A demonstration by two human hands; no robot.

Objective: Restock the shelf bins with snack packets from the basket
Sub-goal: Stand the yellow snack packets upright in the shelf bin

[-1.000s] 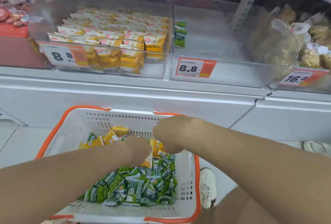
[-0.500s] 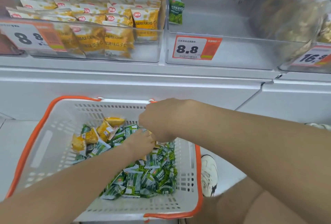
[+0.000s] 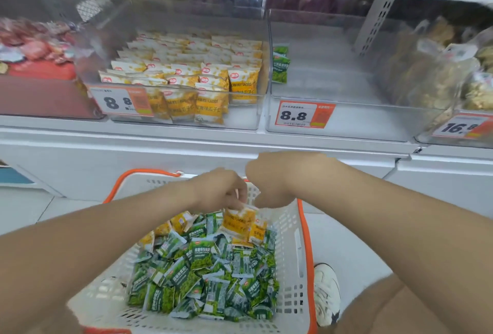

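Pinching yellow foil packets (image 3: 240, 223) by their tops, your left hand (image 3: 217, 189) dangles them upright above the white plastic basket (image 3: 292, 259); your right hand (image 3: 277, 177) hides its fingers.

Left hand (image 3: 221, 189) pinching yellow packets (image 3: 238, 224) above basket (image 3: 294, 256), green packets (image 3: 202, 280) inside
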